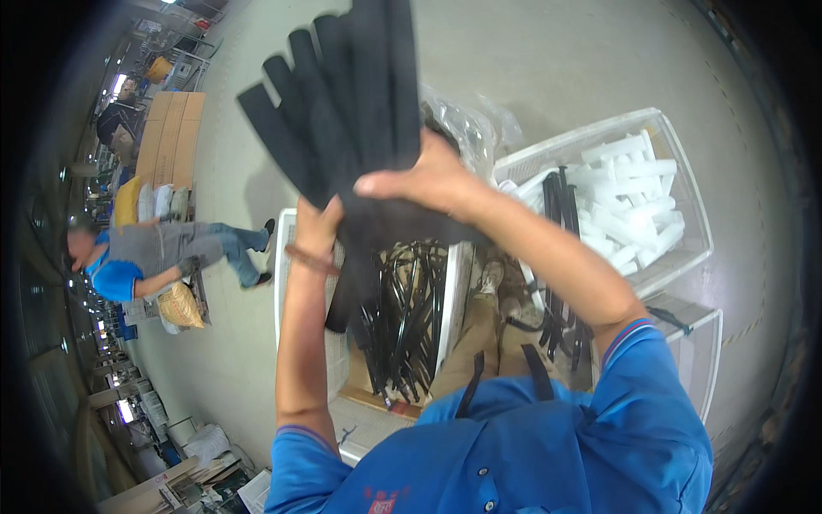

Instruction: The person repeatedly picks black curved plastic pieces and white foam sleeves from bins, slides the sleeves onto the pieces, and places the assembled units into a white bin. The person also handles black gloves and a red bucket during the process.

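Note:
A fanned bundle of matte black tubes [342,111] is raised in front of me, a little blurred. My right hand [432,180] grips it from the right, thumb across the front and the other fingers mostly hidden behind. My left hand [318,224] is closed at the bundle's lower left, with its thumb against the tubes and its other fingers out of sight. The bundle's lower ends spread below both hands, over a white crate [285,257] that contains many thin, glossy black strips [407,317].
On the right, a white basket [698,206] contains many white tubular pieces [629,197], with long black strips [556,257] along its left side. Clear plastic film [462,120] lies beyond. A co-worker [171,257] stands at left near stacked cartons [169,141] and sacks [128,201].

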Available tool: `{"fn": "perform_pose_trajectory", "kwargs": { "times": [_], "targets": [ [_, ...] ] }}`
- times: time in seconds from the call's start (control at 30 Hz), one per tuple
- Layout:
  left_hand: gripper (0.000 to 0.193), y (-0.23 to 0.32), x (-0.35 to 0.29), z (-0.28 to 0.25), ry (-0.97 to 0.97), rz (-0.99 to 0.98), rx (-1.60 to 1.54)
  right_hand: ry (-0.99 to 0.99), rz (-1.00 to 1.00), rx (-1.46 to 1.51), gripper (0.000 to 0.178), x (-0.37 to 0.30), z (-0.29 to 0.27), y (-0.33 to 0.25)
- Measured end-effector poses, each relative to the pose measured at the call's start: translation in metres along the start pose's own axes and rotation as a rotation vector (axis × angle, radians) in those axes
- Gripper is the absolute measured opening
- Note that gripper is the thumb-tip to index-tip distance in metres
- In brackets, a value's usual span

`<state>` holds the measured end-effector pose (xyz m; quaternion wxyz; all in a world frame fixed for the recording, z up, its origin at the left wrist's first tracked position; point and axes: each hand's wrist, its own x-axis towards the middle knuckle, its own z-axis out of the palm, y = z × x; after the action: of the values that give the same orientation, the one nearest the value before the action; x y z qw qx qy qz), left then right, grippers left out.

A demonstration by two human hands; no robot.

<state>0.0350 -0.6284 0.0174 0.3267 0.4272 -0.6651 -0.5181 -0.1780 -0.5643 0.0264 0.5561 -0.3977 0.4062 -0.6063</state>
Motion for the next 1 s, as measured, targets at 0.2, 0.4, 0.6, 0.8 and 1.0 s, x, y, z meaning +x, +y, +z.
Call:
{"fn": "perform_pose_trajectory", "kwargs": {
  "times": [0.2, 0.4, 0.6, 0.8, 1.0],
  "targets": [
    [0.059, 0.111, -0.063, 0.101, -0.256, 0.037, -0.162, 0.25, -0.025, -0.174, 0.068, -0.155, -0.031, -0.099],
    [0.081, 0.115, -0.216, 0.231, -0.759, 0.104, -0.191, 0.688, 0.029, -0.132, 0.056, -0.421, -0.026, -0.101],
    [0.078, 0.053, -0.46, 0.316, -1.303, -0.3, -0.261, 1.206, 0.113, 0.078, 0.072, -0.704, 0.055, 0.009],
    [0.079, -0.019, -0.67, 0.369, -1.62, -0.578, 0.085, 1.539, -0.078, 0.546, 0.063, -0.911, 0.154, 0.111],
    [0.072, -0.088, -0.838, 0.429, -1.776, -0.728, 0.524, 1.572, 0.055, 1.012, 0.063, -1.078, 0.186, 0.209]
  ]
}}
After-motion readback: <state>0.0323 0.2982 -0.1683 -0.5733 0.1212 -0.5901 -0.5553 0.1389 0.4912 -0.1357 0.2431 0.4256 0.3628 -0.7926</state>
